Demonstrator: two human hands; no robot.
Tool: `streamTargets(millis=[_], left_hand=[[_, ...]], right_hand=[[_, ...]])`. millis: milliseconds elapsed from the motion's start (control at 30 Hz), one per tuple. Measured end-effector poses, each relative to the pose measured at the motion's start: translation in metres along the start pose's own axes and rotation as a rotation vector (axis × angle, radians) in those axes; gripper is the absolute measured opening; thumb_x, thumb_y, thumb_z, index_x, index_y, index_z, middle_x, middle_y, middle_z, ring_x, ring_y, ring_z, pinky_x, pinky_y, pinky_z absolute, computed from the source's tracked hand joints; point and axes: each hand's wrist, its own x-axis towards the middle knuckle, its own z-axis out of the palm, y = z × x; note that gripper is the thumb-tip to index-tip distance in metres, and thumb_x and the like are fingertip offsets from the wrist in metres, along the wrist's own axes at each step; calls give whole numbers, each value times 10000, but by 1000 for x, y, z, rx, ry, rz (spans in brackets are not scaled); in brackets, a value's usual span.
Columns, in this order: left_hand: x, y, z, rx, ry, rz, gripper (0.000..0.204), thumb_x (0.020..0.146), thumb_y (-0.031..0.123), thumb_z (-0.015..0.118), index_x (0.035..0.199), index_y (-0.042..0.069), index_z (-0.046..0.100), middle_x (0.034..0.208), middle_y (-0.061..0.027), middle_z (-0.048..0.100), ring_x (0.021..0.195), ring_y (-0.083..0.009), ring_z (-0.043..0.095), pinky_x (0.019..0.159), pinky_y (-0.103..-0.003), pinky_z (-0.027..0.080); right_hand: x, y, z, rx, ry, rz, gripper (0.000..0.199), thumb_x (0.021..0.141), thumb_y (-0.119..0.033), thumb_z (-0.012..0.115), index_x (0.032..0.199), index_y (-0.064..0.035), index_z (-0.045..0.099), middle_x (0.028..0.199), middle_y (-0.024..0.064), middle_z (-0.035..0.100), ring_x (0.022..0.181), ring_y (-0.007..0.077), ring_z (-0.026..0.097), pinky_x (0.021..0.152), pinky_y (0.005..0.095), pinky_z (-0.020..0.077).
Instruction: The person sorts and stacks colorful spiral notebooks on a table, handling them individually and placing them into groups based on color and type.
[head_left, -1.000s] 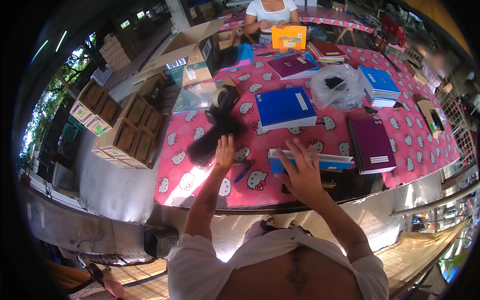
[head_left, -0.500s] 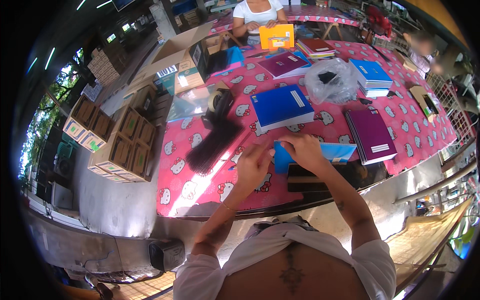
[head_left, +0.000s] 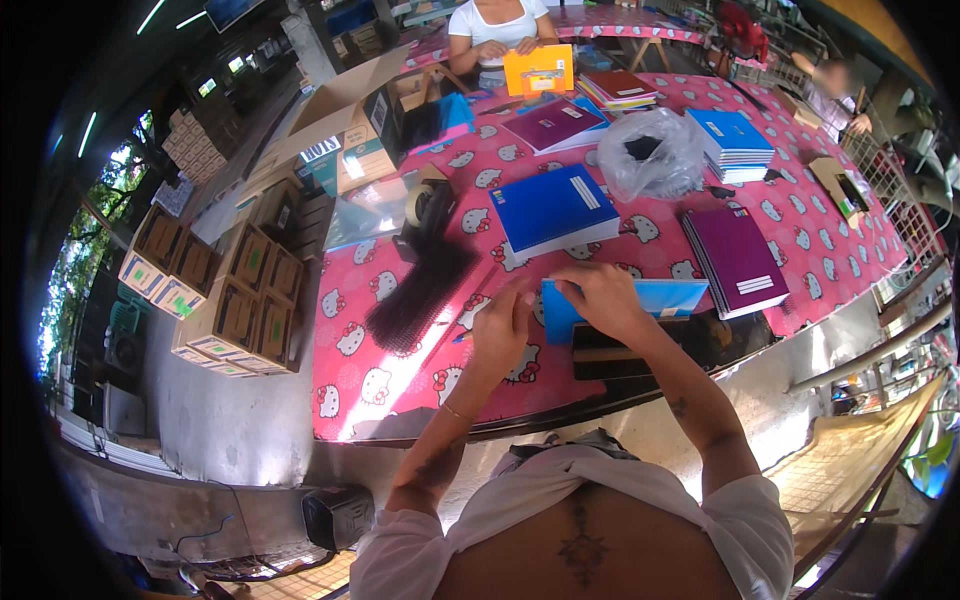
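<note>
A light blue notebook cover [head_left: 668, 296] stands on edge near the front of the table, against a dark wooden block [head_left: 625, 348]. My right hand [head_left: 603, 302] is closed over its top edge near the left end, fingers curled behind it. Just left of the cover, my left hand [head_left: 503, 322] is closed in a pinch; whatever its fingertips hold is too small to make out. Behind my hands lies a thick blue notebook stack [head_left: 555, 208]. A loose bundle of black binding coils [head_left: 420, 297] lies left of my left hand.
A tape dispenser [head_left: 425, 215] stands behind the coils. Purple notebooks [head_left: 735, 258] lie to the right, and a clear plastic bag [head_left: 650, 160] sits farther back. Cardboard boxes [head_left: 250, 290] are stacked on the left. Across the table a person holds a yellow notebook [head_left: 538, 70].
My view has shifted slightly. Both hands stay at the light blue cover, with the left one a little changed in its finger pose. At the far right, another person has moved an arm.
</note>
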Motion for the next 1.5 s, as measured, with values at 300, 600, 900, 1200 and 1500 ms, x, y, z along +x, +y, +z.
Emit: streamTargets(millis=[300, 600, 900, 1200, 1500], left_hand=[[7, 4, 1, 1, -59, -98, 126, 906, 109, 702, 1006, 33, 689, 827, -146, 699, 647, -246, 685, 559, -346, 503], [17, 0, -2, 156, -55, -12, 132, 884, 162, 719, 931, 42, 689, 825, -139, 686, 680, -304, 683, 594, -412, 523], [39, -5, -19, 133, -215, -8, 147, 876, 171, 726, 889, 36, 670, 814, -162, 676, 723, -363, 673, 620, -450, 510], [49, -3, -29, 42, -375, -26, 179, 882, 181, 737, 881, 20, 660, 668, -147, 627, 637, -314, 648, 591, -420, 487], [42, -2, -27, 56, -373, -17, 215, 880, 195, 758, 885, 5, 659, 721, -140, 638, 607, -238, 641, 568, -375, 478]], right_hand=[[-1, 0, -3, -23, -36, 24, 155, 882, -193, 683, 1019, -160, 746, 912, 86, 742, 770, 310, 709, 670, 413, 571], [-2, -1, -2, -33, -59, 36, 151, 887, -184, 674, 1023, -158, 733, 909, 89, 733, 771, 327, 699, 667, 433, 561], [-2, 0, -5, 19, -116, -5, 159, 880, -175, 680, 1027, -137, 728, 927, 100, 733, 805, 332, 701, 689, 438, 561], [2, -4, -10, 32, -177, 47, 145, 872, -162, 685, 1006, -123, 721, 927, 109, 731, 812, 334, 700, 713, 431, 554], [-1, -7, -12, 91, -160, 9, 143, 866, -156, 692, 1002, -122, 718, 918, 97, 728, 813, 329, 698, 708, 428, 552]])
